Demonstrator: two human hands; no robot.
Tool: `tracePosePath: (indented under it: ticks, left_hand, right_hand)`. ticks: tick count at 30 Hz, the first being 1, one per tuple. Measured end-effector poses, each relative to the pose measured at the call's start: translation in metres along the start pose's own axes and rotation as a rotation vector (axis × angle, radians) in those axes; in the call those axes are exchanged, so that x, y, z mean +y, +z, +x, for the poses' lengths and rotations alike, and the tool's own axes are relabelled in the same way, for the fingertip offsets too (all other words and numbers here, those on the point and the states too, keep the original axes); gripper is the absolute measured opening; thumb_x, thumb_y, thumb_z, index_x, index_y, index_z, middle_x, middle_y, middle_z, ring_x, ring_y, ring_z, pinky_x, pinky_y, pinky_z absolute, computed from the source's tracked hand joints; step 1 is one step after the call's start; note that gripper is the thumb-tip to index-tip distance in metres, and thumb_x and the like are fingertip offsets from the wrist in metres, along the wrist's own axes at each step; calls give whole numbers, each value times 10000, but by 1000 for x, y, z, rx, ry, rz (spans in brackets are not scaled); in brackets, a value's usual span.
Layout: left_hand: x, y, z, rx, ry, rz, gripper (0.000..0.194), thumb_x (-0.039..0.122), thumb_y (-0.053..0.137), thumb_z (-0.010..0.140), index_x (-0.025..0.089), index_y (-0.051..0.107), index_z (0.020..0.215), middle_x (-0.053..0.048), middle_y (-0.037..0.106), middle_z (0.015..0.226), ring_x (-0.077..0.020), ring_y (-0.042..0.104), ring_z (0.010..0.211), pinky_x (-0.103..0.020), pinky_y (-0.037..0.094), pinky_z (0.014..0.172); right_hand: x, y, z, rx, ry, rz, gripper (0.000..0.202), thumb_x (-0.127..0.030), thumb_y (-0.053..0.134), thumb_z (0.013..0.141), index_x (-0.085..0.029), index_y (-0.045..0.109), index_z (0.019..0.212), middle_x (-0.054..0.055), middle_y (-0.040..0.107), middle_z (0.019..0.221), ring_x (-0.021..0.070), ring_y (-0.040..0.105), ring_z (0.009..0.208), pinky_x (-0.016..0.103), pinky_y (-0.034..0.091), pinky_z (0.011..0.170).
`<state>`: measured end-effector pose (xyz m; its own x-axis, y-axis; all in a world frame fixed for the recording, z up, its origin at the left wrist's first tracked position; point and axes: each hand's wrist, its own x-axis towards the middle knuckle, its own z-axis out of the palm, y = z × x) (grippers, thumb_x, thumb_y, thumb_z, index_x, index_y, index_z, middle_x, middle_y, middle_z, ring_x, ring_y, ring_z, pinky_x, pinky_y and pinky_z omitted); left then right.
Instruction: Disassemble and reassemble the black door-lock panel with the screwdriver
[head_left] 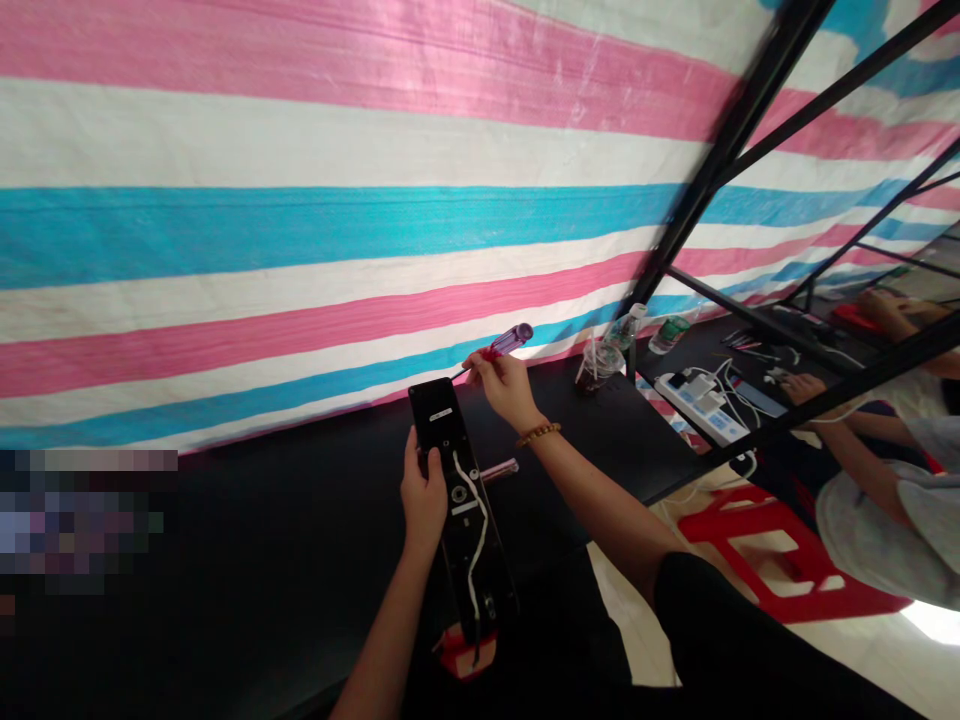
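A long black device panel [433,429], perhaps a door-lock body, stands tilted in front of me, with a white cable [480,545] running down its face. My left hand [424,492] grips its left edge, thumb on the face. Closed fingers of my right hand [511,388] hold a screwdriver [512,339] by its clear purple handle. Its thin shaft points left toward the panel's top end; whether the tip touches cannot be made out. Another screwdriver [502,469], with a pinkish handle, lies on the table right of the panel, partly hidden by it.
The black table [315,520] meets a striped tarp wall [337,330]. A drink cup [600,365] and bottles [670,335] stand at the right. Past a black metal frame [675,250] are a power strip [701,405], a red stool [750,550] and another person's arms [862,460].
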<state>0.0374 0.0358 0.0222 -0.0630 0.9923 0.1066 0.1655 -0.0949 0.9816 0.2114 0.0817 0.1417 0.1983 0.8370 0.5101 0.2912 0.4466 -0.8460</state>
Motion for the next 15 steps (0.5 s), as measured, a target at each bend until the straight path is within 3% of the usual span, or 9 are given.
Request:
tracePosePath:
  ticks: [7,15]
  left_hand:
    - [0,0,-1,12,-7,24,575,407,506,978,235,402,1517,-117,683,1228,-242,673,1085,-397,511,993]
    - [2,0,-2,27,6,22,549,388,499,981,229,429,1502,-114,660,1307,-237,647,1162,-382,481,1044]
  right_hand:
    - [-2,1,4,-36,20,-59,336,-439,510,971,-171,684,868,33,699,687,146,671,649,271,528,670]
    - [-11,2,30,-295,73,63,175,-346,648,885,-174,678,871,38,734,721,170,729,660,306,604,686]
